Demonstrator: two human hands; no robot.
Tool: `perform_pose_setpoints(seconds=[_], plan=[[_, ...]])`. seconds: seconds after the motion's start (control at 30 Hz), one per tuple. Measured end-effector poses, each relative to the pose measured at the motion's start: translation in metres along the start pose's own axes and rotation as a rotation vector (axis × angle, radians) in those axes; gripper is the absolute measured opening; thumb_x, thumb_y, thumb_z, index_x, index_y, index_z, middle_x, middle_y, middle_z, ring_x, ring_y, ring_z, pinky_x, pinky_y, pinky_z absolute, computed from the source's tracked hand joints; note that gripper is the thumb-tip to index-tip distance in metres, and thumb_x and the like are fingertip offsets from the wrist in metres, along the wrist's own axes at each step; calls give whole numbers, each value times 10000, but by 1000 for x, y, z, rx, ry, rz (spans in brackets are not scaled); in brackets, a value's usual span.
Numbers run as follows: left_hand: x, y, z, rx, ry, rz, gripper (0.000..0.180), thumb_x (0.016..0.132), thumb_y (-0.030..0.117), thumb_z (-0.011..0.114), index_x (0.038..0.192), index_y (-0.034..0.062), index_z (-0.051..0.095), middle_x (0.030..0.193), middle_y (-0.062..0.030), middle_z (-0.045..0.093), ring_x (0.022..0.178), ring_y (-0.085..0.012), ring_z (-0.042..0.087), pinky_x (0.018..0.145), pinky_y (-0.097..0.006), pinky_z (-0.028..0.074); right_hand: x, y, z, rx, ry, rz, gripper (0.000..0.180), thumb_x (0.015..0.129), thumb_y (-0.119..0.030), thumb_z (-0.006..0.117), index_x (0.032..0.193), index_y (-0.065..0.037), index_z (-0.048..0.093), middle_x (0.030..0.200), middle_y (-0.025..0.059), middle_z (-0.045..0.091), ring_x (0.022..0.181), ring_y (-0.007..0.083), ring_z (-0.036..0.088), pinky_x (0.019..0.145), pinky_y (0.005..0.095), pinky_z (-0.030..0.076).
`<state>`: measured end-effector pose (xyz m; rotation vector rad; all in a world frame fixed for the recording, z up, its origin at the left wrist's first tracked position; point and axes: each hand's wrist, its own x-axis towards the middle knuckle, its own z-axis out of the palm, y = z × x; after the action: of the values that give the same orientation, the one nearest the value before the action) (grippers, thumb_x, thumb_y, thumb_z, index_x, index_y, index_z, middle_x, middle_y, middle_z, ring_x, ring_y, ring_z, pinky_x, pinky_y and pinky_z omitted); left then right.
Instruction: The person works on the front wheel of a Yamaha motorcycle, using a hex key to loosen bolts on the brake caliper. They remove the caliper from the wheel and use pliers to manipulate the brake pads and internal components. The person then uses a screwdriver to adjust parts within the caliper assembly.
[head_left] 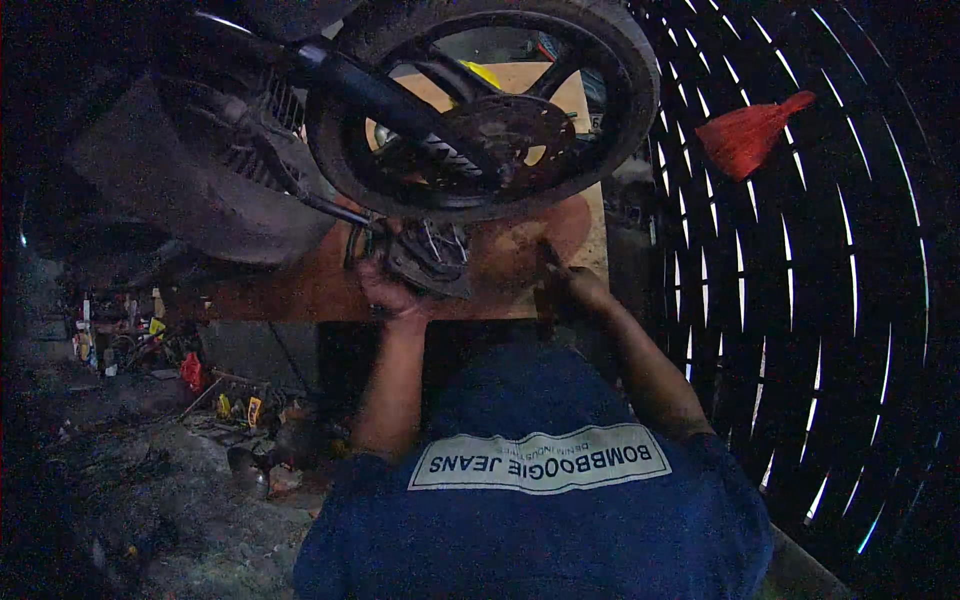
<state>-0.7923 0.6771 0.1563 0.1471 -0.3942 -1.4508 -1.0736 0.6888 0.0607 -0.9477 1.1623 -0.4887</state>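
Observation:
My left hand (388,292) grips the lower edge of a grey metal motor part (432,256) with ribs and a round opening. The part rests on a brown wooden board (300,285) just under a black motorcycle wheel (480,110). To the right, my right hand (568,292) is closed around a short dark tool (547,258) whose tip points up at the board, a hand's width from the part. Both bare forearms reach up from my blue shirt (540,520). The scene is dim and the tool's kind is unclear.
A dark finned engine and casing (225,160) hangs at the upper left. A red tassel-like brush (750,130) sits against a dark slatted wall on the right. Small bottles, cans and tools (150,340) litter the floor at the left.

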Motion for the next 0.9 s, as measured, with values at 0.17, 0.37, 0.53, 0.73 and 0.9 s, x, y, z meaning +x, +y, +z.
perform_pose_setpoints(seconds=[0.17, 0.37, 0.53, 0.73, 0.9], plan=[[3, 2, 3, -63, -112, -31, 551, 784, 351, 518, 1211, 3, 526, 1248, -148, 518, 1141, -315, 483, 998, -445, 370, -19, -31, 9, 348, 14, 245, 353, 968, -315, 407, 883, -2, 548, 729, 130, 586, 627, 257, 590, 586, 374, 479], [-2, 4, -7, -498, 218, -165, 550, 801, 389, 487, 1222, 38, 529, 1264, -154, 509, 1146, -323, 480, 1001, -482, 356, -20, 13, -7, 438, -91, 130, 324, 968, -280, 379, 916, -12, 553, 772, 114, 604, 599, 230, 577, 564, 348, 476], [2, 6, 3, -123, -140, -145, 520, 824, 471, 432, 1147, 83, 554, 1160, -124, 538, 1083, -319, 502, 941, -492, 373, -32, 17, -8, 144, 93, -1, 354, 955, -279, 388, 1059, -5, 587, 900, 123, 648, 777, 233, 627, 683, 335, 510], [10, -1, 38, -113, -63, -209, 513, 838, 559, 391, 1029, 118, 568, 984, -59, 548, 967, -298, 523, 816, -477, 406, -19, 50, -28, -296, 298, -86, 470, 926, -436, 501, 1036, 7, 612, 999, 109, 642, 858, 186, 617, 746, 315, 484], [21, -15, 54, -187, -293, -200, 530, 877, 588, 326, 1027, 146, 576, 958, -56, 575, 937, -302, 542, 830, -485, 428, -45, 13, -16, -398, 231, -105, 506, 927, -466, 479, 1040, 8, 616, 1032, 110, 652, 835, 172, 617, 739, 317, 492]])
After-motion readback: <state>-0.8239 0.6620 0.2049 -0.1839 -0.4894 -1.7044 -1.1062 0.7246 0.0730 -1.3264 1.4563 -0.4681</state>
